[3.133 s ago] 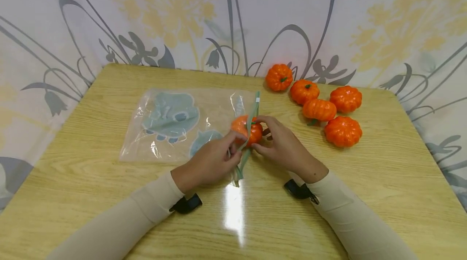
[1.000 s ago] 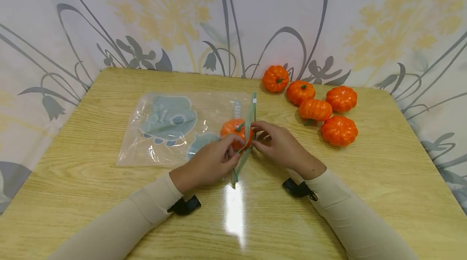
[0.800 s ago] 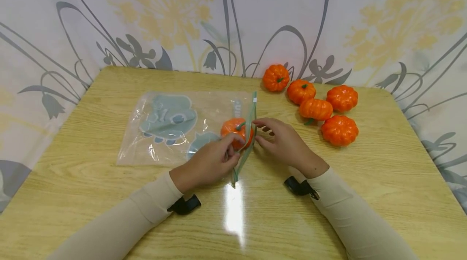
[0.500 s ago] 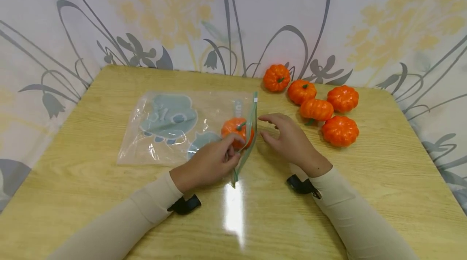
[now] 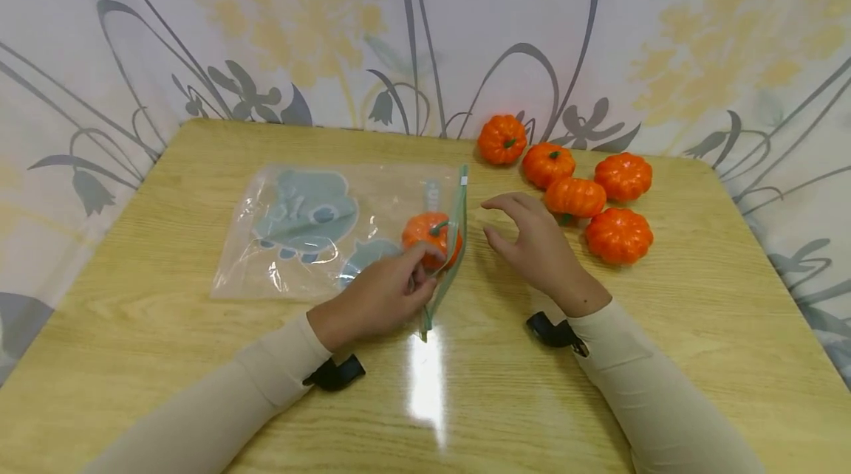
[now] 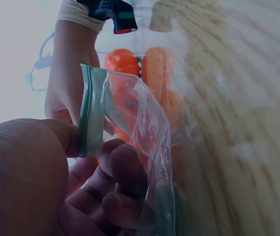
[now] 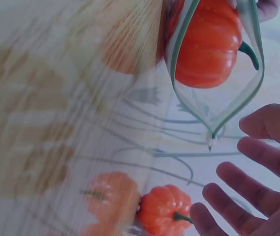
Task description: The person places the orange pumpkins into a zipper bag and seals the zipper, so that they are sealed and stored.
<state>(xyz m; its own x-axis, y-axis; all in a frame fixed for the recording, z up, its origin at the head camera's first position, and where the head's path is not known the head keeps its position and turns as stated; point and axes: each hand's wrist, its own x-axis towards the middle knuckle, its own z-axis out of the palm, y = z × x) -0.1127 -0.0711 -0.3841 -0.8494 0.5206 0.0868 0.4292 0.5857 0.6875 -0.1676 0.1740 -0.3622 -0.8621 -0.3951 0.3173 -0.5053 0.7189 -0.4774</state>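
Clear bag (image 5: 388,193), one: lying flat on the bench (image 5: 705,297) beyond and to the left of the left hand, mouth toward the right hand. Printed blue figure (image 5: 309,208) on the film; green closure strip (image 5: 463,208) along the mouth; white tab (image 5: 464,180) at the strip's end farther from the hands.

Left hand (image 5: 375,297): pinching the lip of the bag between thumb and fingers at the near part of the mouth.

Right hand (image 5: 541,252): holding nothing, fingers spread and thumb apart, just beside the mouth, touching neither bag nor pumpkin.

Bagged pumpkin (image 5: 422,232), one: orange, green stem, just within the mouth, directly beyond the left hand's fingers; not pushed to the bag's far end.

Loose pumpkins, five, orange, clustered beyond and to the right of the right hand: one farthest off (image 5: 501,139); one next to it (image 5: 548,164); one tipped on its side (image 5: 575,197); one behind that (image 5: 623,176); one nearest (image 5: 619,235).

Progress, as judged: one of six visible pumpkins is in. Outstanding: five outside, the first seated only at the entrance, the lips parted and unsealed.
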